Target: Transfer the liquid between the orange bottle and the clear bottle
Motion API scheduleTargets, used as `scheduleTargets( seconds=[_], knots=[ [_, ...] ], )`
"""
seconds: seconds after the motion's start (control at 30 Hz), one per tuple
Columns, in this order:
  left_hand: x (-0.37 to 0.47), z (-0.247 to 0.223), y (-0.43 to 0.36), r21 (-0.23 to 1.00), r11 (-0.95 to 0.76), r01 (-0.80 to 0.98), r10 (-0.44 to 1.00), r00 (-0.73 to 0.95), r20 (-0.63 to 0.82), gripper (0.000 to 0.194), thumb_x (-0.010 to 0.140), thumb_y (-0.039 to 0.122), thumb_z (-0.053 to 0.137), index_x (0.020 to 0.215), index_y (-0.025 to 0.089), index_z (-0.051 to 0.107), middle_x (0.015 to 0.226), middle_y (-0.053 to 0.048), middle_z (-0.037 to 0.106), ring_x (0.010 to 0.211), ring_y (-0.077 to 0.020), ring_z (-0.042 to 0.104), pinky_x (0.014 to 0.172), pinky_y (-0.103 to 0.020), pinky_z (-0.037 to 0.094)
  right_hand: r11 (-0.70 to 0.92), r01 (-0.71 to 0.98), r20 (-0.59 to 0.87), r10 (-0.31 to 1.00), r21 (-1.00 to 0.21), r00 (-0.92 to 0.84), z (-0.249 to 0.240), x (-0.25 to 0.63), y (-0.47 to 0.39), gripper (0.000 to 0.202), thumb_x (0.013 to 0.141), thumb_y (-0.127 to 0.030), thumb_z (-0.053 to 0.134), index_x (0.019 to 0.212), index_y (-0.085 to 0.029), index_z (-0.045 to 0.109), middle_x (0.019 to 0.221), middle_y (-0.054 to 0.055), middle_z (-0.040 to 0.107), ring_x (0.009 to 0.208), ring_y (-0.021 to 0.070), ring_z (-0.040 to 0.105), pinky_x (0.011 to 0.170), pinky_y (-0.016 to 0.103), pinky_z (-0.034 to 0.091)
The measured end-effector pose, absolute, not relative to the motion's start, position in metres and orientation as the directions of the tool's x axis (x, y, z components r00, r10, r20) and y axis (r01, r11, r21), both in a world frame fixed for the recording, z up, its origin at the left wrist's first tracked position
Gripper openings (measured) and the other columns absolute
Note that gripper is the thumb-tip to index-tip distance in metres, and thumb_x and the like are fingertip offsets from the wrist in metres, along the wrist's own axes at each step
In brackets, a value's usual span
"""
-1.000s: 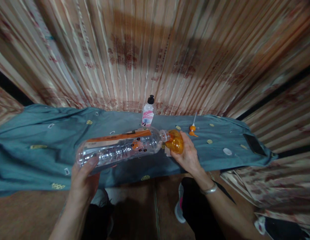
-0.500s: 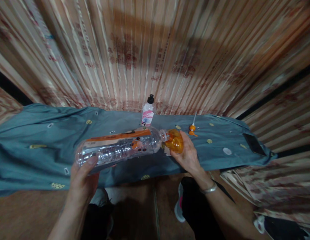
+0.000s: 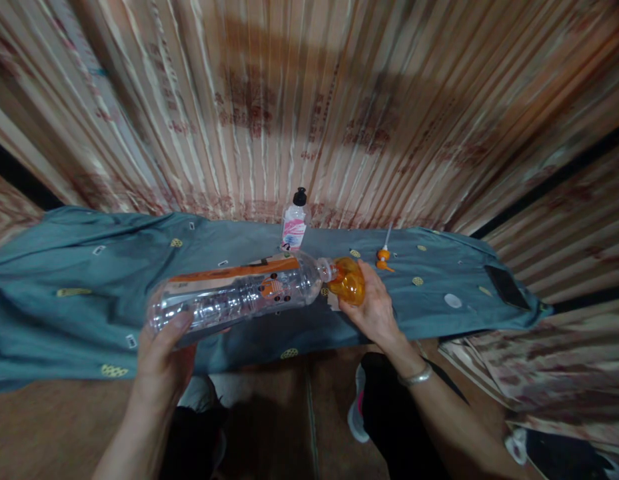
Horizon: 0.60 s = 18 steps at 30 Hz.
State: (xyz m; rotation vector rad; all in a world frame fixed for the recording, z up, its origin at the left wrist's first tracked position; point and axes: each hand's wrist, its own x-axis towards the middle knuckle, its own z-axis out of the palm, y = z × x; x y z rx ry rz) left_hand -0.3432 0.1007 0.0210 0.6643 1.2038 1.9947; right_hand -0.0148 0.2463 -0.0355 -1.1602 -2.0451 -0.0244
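My left hand grips the base end of a large clear plastic bottle with an orange label, tilted almost level above the cloth. My right hand is closed round a small amber bottle. The two bottle mouths meet, neck to neck; whether one sits inside the other I cannot make out. Behind them an upright clear bottle with a black cap and pink label stands on the cloth. An orange pump head with a thin tube lies on the cloth to the right.
The narrow table is covered with a teal cloth with yellow patterns. At its right end lie a dark flat phone-like object and a pale round disc. A striped curtain hangs behind. My feet are on the brown floor below.
The large bottle has shifted very slightly left in view, along with the surroundings. Both hands keep their hold, and the mouths stay together.
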Motion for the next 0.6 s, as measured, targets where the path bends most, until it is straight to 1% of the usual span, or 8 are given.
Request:
scheduleTargets(
  seconds=[0.13, 0.27, 0.33, 0.4, 0.47, 0.6],
  knots=[
    [-0.341, 0.024, 0.101, 0.886, -0.347, -0.309, 0.754, -0.654, 0.067, 0.072, 0.057, 0.045, 0.101, 0.123, 0.026, 0.077, 0.099, -0.005, 0.083, 0.093, -0.0328, 0.080, 0.081, -0.044, 0.069, 0.589, 0.735, 0.630, 0.721, -0.336, -0.289, -0.036, -0.016, 0.246, 0.086, 0.086, -0.039, 0.072, 0.162, -0.016, 0.040, 0.151, 0.022, 0.066, 0.143, 0.0396, 0.063, 0.117, 0.064, 0.054],
    [-0.346, 0.020, 0.099, 0.897, -0.314, -0.312, 0.787, -0.614, 0.062, 0.060, 0.063, 0.043, 0.099, 0.116, 0.024, 0.079, 0.099, -0.006, 0.083, 0.094, -0.0328, 0.079, 0.080, -0.044, 0.070, 0.570, 0.742, 0.617, 0.738, -0.354, -0.274, -0.037, -0.017, 0.246, 0.086, 0.085, -0.039, 0.072, 0.162, -0.018, 0.040, 0.152, 0.021, 0.066, 0.144, 0.0401, 0.062, 0.119, 0.066, 0.053],
    [-0.346, 0.019, 0.098, 0.900, -0.307, -0.311, 0.788, -0.613, 0.057, 0.056, 0.063, 0.043, 0.098, 0.112, 0.024, 0.080, 0.100, -0.006, 0.083, 0.095, -0.0331, 0.079, 0.080, -0.044, 0.070, 0.568, 0.743, 0.617, 0.739, -0.354, -0.271, -0.037, -0.018, 0.246, 0.087, 0.084, -0.039, 0.073, 0.162, -0.018, 0.040, 0.151, 0.021, 0.066, 0.143, 0.0400, 0.063, 0.119, 0.065, 0.053],
    [-0.344, 0.021, 0.099, 0.898, -0.300, -0.322, 0.782, -0.623, 0.037, 0.057, 0.060, 0.043, 0.100, 0.110, 0.024, 0.080, 0.098, -0.005, 0.083, 0.094, -0.0333, 0.079, 0.080, -0.044, 0.070, 0.574, 0.741, 0.623, 0.733, -0.349, -0.274, -0.037, -0.018, 0.246, 0.087, 0.084, -0.038, 0.074, 0.161, -0.017, 0.041, 0.151, 0.022, 0.067, 0.142, 0.0399, 0.064, 0.118, 0.065, 0.054],
    [-0.338, 0.027, 0.101, 0.889, -0.319, -0.330, 0.746, -0.666, 0.020, 0.062, 0.054, 0.045, 0.101, 0.109, 0.024, 0.081, 0.094, -0.004, 0.083, 0.093, -0.0333, 0.079, 0.080, -0.044, 0.070, 0.574, 0.741, 0.625, 0.732, -0.349, -0.273, -0.038, -0.018, 0.247, 0.087, 0.084, -0.038, 0.074, 0.162, -0.018, 0.041, 0.151, 0.021, 0.066, 0.143, 0.0399, 0.063, 0.119, 0.065, 0.053],
    [-0.331, 0.036, 0.104, 0.888, -0.318, -0.333, 0.752, -0.658, 0.022, 0.064, 0.052, 0.047, 0.101, 0.109, 0.024, 0.080, 0.095, -0.006, 0.082, 0.096, -0.0347, 0.079, 0.079, -0.044, 0.070, 0.574, 0.731, 0.615, 0.740, -0.368, -0.272, -0.038, -0.018, 0.248, 0.087, 0.084, -0.036, 0.074, 0.163, -0.019, 0.040, 0.154, 0.021, 0.065, 0.144, 0.0394, 0.062, 0.121, 0.065, 0.051]
  ],
)
